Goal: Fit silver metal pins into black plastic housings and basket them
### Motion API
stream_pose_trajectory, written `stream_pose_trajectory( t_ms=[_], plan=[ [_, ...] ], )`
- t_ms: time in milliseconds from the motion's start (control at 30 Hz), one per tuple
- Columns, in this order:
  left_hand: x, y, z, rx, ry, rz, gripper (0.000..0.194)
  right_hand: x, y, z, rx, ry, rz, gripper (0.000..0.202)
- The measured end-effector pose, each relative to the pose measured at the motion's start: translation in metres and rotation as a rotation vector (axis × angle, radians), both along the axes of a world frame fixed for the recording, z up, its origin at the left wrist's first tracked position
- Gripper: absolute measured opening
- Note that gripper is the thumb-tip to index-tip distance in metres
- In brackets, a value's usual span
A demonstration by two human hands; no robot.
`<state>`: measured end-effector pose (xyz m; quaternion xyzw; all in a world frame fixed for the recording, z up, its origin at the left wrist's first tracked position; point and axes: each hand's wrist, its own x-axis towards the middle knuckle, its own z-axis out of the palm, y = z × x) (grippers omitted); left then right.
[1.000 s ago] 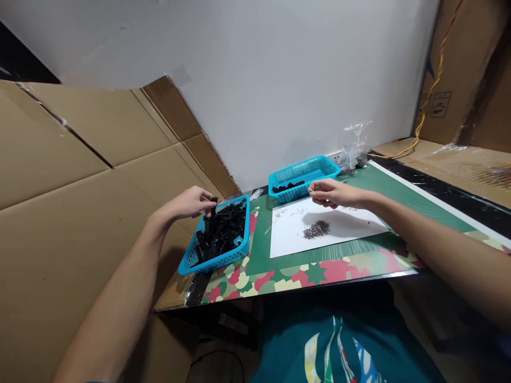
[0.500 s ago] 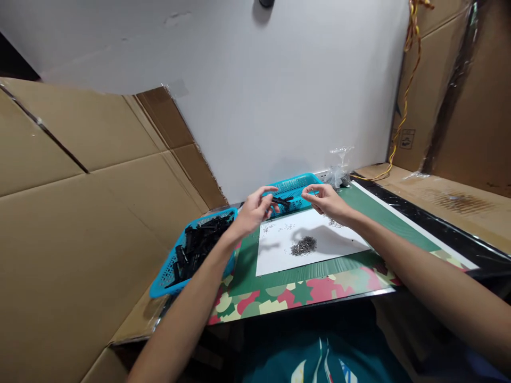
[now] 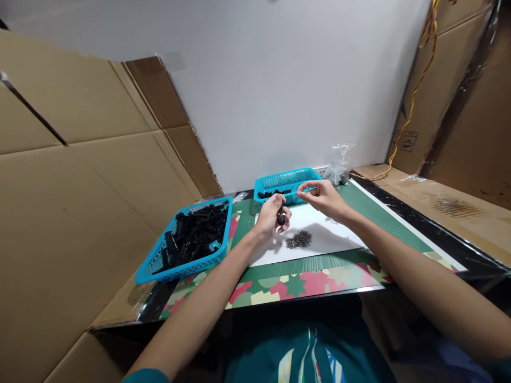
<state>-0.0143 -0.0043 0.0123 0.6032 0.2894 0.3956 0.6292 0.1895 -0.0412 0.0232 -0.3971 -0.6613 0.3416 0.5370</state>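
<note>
My left hand (image 3: 272,217) is closed around a small black plastic part (image 3: 281,216), held over the white sheet (image 3: 268,257). To its right, my right hand (image 3: 318,196) is raised with thumb and fingertips pinched together; whatever sits in the pinch is too small to make out. Below the hands a heap of small metal pins or screws (image 3: 299,239) lies on the sheet. A second scatter of small metal pieces (image 3: 330,219) shows under my right wrist. Behind my hands stands a blue basket (image 3: 288,174) with a few black parts in it.
A larger blue basket (image 3: 143,272) full of black plastic parts (image 3: 195,231) stands at the left. A clear plastic bag (image 3: 338,169) sits at the back right. Cardboard walls (image 3: 99,213) flank the green table mat (image 3: 379,218). A yellow twisted cord (image 3: 411,117) hangs at the right.
My left hand has drawn back and down toward the sheet, turning the black part from nearly level to upright. My right hand stays pinched at about the same place. The view has shifted slightly.
</note>
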Motion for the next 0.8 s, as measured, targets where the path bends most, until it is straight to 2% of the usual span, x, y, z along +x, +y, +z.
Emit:
stream_pose_trajectory(
  t_ms=[167, 267, 333, 433, 633, 800],
  plan=[
    [-0.002, -0.004, 0.003, -0.105, 0.001, 0.008, 0.052, -0.002, -0.002, 0.000, 0.043, -0.101, -0.034, 0.042],
    [-0.005, -0.004, 0.004, -0.119, -0.033, -0.025, 0.078, -0.001, 0.000, -0.006, 0.209, -0.260, -0.210, 0.029],
    [-0.006, -0.001, 0.002, -0.071, -0.026, -0.042, 0.096, -0.001, 0.002, -0.011, 0.327, -0.359, -0.321, 0.022],
    [-0.006, 0.005, -0.003, 0.047, -0.019, -0.043, 0.106, -0.002, 0.004, -0.016, 0.378, -0.411, -0.364, 0.022],
    [-0.003, 0.004, 0.001, 0.097, -0.073, -0.061, 0.081, -0.007, 0.000, -0.013, 0.322, -0.259, -0.356, 0.039],
    [-0.003, -0.001, 0.004, 0.100, -0.097, -0.061, 0.079, -0.009, -0.006, -0.006, 0.281, -0.171, -0.345, 0.045]
  ],
)
